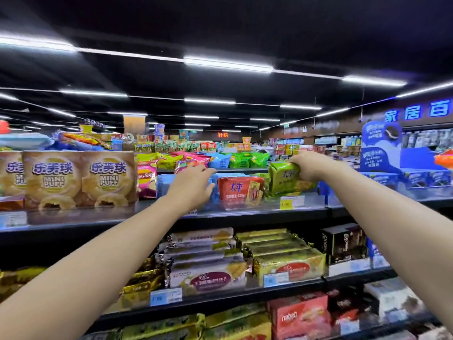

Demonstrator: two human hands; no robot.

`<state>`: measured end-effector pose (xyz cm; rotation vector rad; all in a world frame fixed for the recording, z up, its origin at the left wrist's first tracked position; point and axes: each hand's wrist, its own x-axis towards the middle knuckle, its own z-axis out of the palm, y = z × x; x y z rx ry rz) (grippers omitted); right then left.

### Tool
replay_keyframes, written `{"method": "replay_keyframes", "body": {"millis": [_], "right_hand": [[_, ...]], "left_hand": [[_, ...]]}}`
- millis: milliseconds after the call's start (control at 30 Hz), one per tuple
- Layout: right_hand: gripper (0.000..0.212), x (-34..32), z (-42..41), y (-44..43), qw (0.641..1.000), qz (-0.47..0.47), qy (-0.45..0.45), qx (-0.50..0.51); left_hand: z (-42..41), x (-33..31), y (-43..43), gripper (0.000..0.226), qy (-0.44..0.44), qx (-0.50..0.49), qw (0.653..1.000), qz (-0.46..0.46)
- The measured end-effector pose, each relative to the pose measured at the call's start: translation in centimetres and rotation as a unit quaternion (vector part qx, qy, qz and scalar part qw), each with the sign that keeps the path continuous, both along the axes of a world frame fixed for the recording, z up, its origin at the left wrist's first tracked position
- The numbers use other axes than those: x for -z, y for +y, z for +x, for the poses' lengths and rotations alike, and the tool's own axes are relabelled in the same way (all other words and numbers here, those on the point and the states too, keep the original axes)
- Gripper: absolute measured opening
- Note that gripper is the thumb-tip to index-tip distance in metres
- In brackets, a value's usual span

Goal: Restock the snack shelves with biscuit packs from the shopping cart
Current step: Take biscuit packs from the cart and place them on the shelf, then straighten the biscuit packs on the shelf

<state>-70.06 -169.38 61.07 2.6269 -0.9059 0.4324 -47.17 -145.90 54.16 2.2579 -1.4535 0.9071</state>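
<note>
Green plastic-wrapped biscuit pack clamped from above by right hand, parked upright-ish on dark top shelf, just beside red biscuit pack. Left hand laid loose-fingered against pale blue wrapped packs, nothing grasped.

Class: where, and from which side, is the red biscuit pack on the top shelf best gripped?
Probably its top edge, from above and in front: the red rectangular plastic biscuit pack stands upright, hemmed between blue packs and a green pack.
</note>
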Motion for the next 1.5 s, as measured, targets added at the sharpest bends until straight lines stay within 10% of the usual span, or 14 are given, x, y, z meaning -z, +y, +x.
{"method": "replay_keyframes", "body": {"millis": [367,767,1500], "right_hand": [[0.067,5.8,2.2,-3.1,0.997,0.050,-0.028,-0.046],[0.045,9.8,5.7,6.9,0.943,-0.062,-0.218,-0.245],[0.043,26.8,24.4,70.6,0.812,0.051,-0.049,-0.580]], "left_hand": [[-4.1,2.8,-2.4,0.048,-0.082,-0.001,0.997,0.008],[-6.6,4.8,4.0,0.041,-0.070,-0.036,0.997,-0.014],[-2.3,21.0,69.1,0.041,0.059,-0.419,0.903,0.075]]}}
